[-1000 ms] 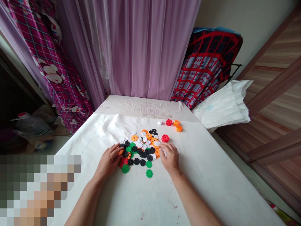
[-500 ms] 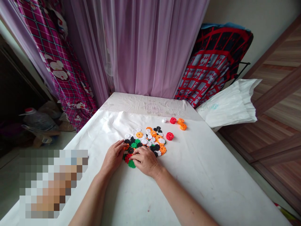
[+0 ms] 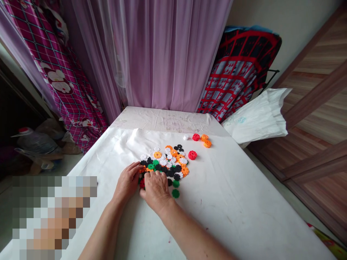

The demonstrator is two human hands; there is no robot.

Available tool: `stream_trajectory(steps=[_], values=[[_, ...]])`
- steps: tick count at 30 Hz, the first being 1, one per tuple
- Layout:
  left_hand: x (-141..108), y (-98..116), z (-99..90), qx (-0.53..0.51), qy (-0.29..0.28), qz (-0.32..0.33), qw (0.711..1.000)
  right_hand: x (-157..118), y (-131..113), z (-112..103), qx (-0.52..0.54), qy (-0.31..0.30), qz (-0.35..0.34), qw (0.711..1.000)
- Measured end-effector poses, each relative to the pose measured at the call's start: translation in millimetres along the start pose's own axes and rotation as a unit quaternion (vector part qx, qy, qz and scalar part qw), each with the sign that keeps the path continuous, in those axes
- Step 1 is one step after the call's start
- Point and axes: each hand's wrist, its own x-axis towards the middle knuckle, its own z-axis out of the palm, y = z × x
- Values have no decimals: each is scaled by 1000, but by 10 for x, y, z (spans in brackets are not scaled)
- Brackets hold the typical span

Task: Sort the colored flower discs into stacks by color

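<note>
A pile of flower-shaped plastic discs [image 3: 169, 162] in black, white, orange, green and red lies on the white-covered table. My left hand [image 3: 128, 180] rests at the pile's left edge, open, its fingers stretched toward the nearest discs. Over the near side of the pile, my right hand [image 3: 157, 187] reaches with fingers bent down and the thumb apart from them. A red disc [image 3: 142, 183] shows between that thumb and the fingers; whether it is touched is hidden. Two green discs [image 3: 175, 189] lie just right of my right hand.
Beyond the pile are two red balls [image 3: 192, 155] made of discs, two orange ones [image 3: 207, 143] and a small white one [image 3: 185, 137]. A white bag [image 3: 257, 117] stands off the table's right edge. Purple curtains [image 3: 168, 54] hang behind the table [image 3: 222, 202].
My right hand has moved left over the near discs, its fingers now more bent. Green discs now lie to its right. My left hand stays at the pile's left edge.
</note>
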Motion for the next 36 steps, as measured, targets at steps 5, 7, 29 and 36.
stream_trajectory(steps=[5,7,29,36], values=[[12,-5,-19,9,-7,15,1000,2,143,40,37,33,-25,998],[1,34,-33,26,-16,23,999,-19,365,30,120,91,-31,988],[-72,200,19,111,-83,71,988,405,2441,-234,466,207,332,793],[-65,224,9,105,-88,62,989,289,2396,-390,331,253,329,847]])
